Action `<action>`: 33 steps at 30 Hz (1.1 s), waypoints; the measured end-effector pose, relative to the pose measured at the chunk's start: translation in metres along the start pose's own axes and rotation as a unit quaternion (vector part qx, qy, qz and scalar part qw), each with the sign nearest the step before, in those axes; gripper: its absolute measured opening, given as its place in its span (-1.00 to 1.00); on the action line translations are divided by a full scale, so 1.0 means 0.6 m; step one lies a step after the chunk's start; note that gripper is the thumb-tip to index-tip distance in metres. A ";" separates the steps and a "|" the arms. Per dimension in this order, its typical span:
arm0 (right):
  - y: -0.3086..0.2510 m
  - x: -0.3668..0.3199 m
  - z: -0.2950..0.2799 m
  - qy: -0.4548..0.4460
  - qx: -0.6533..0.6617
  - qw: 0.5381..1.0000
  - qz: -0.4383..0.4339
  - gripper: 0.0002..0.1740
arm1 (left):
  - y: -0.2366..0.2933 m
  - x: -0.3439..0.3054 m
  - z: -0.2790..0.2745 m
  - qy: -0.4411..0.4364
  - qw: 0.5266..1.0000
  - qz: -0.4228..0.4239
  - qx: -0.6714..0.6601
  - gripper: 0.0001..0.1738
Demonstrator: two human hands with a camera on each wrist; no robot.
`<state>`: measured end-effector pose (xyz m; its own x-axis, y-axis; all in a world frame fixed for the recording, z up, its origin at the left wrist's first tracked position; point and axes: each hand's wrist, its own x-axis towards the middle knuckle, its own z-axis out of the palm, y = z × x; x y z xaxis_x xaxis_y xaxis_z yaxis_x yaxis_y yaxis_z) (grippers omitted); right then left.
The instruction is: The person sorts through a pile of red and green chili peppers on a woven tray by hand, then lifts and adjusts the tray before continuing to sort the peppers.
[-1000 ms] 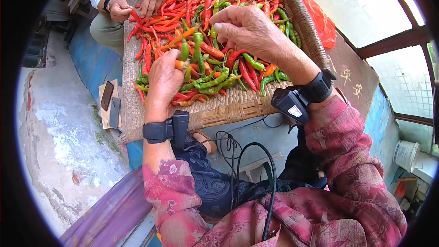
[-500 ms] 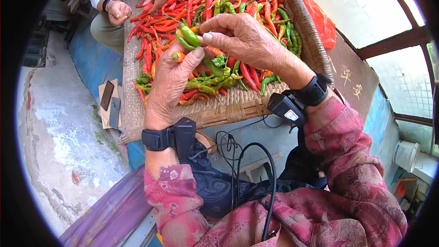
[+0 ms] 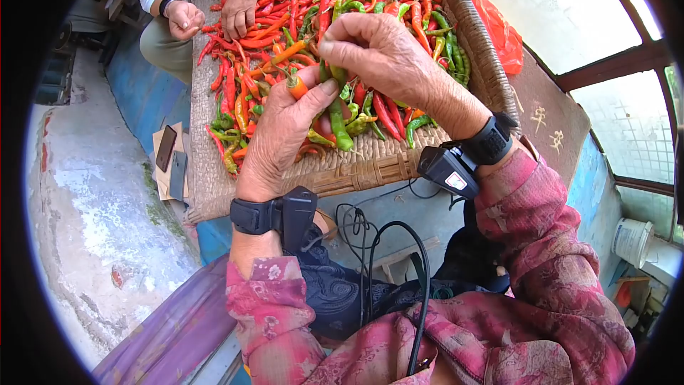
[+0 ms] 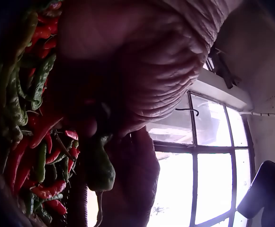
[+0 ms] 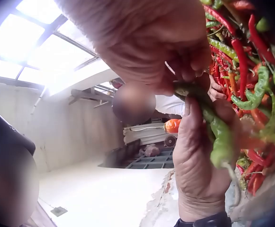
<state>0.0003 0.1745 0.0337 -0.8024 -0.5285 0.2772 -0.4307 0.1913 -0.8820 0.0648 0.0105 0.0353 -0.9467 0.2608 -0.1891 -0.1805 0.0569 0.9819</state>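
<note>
My left hand (image 3: 274,128) grips a green chili pepper (image 3: 339,125) between thumb and fingers, its stem end pointing down toward me. An orange chili (image 3: 296,86) also sticks up out of that hand. My right hand (image 3: 392,60) meets the green chili at its upper end, thumb and fingertips pinching it, as the right wrist view shows with the green chili (image 5: 219,135) spanning both hands. From the left wrist, the stem end of the green chili (image 4: 101,163) hangs below the dark palm. Red and green chilies (image 3: 271,25) lie heaped under both hands.
The heap lies on a woven tray (image 3: 491,75) with a raised rim. Across it, another person's hand (image 3: 239,13) rests on red chilies. A red plastic bag (image 3: 495,32) sits right of the tray; two phones (image 3: 167,150) lie at left. A black cable (image 3: 417,239) loops near my lap.
My left hand picked up green chilies from the heap and met my right hand. One green chili now stretches between them. The other person's hand went back down onto the red chilies.
</note>
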 end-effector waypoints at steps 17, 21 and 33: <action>-0.007 0.010 -0.046 -0.005 0.090 0.987 0.132 -0.70 | -0.018 -0.002 -0.025 0.171 0.922 0.075 -0.339 -0.85; -0.010 0.004 -0.033 -0.081 0.060 0.988 0.120 -0.74 | -0.024 0.002 -0.035 0.197 0.912 0.091 -0.348 -0.81; -0.018 0.003 -0.007 -0.068 0.154 0.982 0.089 -0.74 | -0.029 0.006 -0.024 0.220 0.903 0.046 -0.367 -0.81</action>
<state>0.0017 0.1747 0.0456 -0.7820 -0.6190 0.0730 -0.1268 0.0433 -0.9910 0.0608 -0.0035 0.0176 -0.9519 -0.1843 -0.2449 -0.0720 -0.6421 0.7632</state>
